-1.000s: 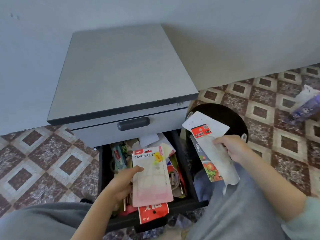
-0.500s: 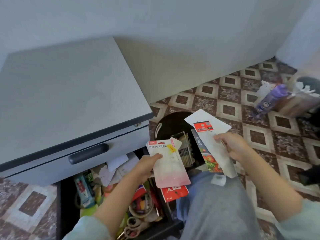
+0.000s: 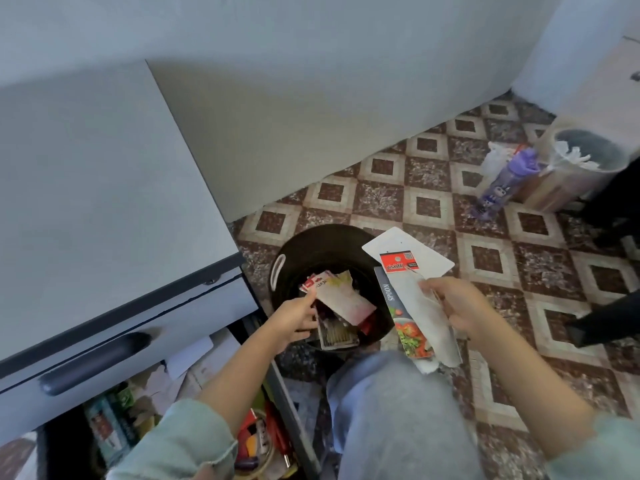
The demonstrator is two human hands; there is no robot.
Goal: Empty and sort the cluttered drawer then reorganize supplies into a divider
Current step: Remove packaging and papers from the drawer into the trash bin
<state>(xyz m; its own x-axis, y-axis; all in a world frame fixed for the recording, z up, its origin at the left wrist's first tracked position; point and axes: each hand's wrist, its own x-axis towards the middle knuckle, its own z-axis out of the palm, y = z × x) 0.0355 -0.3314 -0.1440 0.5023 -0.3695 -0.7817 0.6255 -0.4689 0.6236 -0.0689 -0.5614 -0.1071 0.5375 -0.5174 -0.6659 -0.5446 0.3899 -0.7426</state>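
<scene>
Left grip (image 3: 294,320), in the head view, reaches into the black bin (image 3: 287,258) and touches the near-left edge of the stapler set pack (image 3: 346,299). The pack lies tilted on other packets inside the bin. Whether the fingers pinch it or are free of it cannot be told. Right grip (image 3: 457,306) clasps the spoon pack (image 3: 393,296) and a white carded pack (image 3: 412,247) together above the bin's right rim.

The step in hand appears to be sorting packs into the bin. Procedure:
1. Confirm that the stapler set pack rests wholly inside the rim.
2. Release the right-side packs one at a time, centred over the bin.

The open drawer (image 3: 287,403), left of and nearer than the bin, holds many supplies.
</scene>
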